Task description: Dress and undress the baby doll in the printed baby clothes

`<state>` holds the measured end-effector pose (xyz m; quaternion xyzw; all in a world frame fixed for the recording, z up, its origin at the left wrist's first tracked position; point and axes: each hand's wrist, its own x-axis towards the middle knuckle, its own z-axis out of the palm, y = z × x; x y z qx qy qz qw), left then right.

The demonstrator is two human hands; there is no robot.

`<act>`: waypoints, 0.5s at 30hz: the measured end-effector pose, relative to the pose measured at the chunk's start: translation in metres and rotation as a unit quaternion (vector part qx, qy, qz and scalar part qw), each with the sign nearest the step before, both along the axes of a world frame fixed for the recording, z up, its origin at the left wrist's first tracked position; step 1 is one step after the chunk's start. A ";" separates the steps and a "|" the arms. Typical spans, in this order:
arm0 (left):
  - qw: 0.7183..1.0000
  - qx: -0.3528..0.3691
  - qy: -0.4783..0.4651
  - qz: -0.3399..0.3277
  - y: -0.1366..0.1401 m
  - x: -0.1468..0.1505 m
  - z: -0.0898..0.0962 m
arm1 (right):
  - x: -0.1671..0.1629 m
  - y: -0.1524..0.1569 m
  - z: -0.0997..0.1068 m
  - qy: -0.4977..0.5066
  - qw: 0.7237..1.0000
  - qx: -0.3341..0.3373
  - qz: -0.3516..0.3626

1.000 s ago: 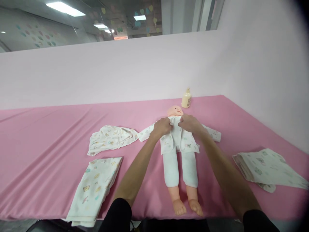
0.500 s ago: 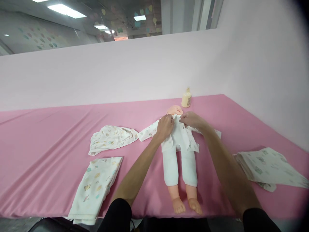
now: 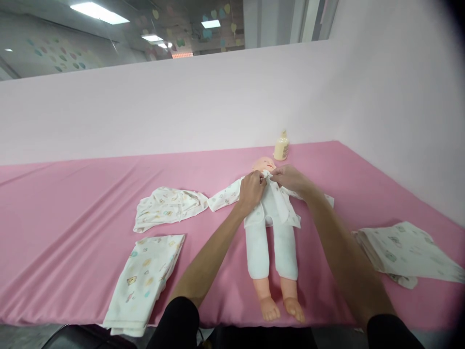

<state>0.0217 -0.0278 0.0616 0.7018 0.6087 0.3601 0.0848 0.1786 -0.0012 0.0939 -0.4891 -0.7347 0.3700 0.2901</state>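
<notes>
A baby doll (image 3: 269, 247) lies on its back on the pink-covered table, head toward the wall and bare feet toward me. It wears a white printed baby jacket (image 3: 289, 213) whose front hangs apart lower down, over a white cloth body. At the collar, my left hand (image 3: 251, 192) pinches one front edge of the jacket. Just to its right, my right hand (image 3: 290, 178) has its fingers closed on the other edge. The two edges come together under the doll's chin. My fingers hide the exact spot they grip.
Crumpled printed baby clothing (image 3: 169, 206) lies left of the doll's sleeve. Nearer me is a folded printed cloth (image 3: 145, 281), overhanging the table edge. Another folded cloth (image 3: 407, 249) lies at the right. A cream pump bottle (image 3: 281, 147) stands behind the doll's head, near the white wall (image 3: 163, 111).
My hands have drawn slightly closer together at the collar, bringing the jacket's top edges to meet under the chin. The doll and cloths stay in place.
</notes>
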 end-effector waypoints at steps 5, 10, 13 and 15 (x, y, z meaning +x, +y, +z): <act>1.000 0.018 0.013 -0.006 0.000 0.000 -0.002 | -0.001 -0.003 0.001 0.001 1.000 -0.001 0.006; 1.000 0.021 0.008 0.008 -0.001 0.002 -0.002 | -0.002 -0.006 0.002 -0.008 1.000 0.006 0.004; 0.999 0.030 -0.006 0.013 0.000 0.003 -0.003 | -0.003 -0.007 0.004 -0.022 1.000 0.017 0.004; 0.999 0.036 -0.020 0.012 0.001 0.004 -0.005 | -0.004 -0.007 0.004 -0.034 0.999 0.027 0.001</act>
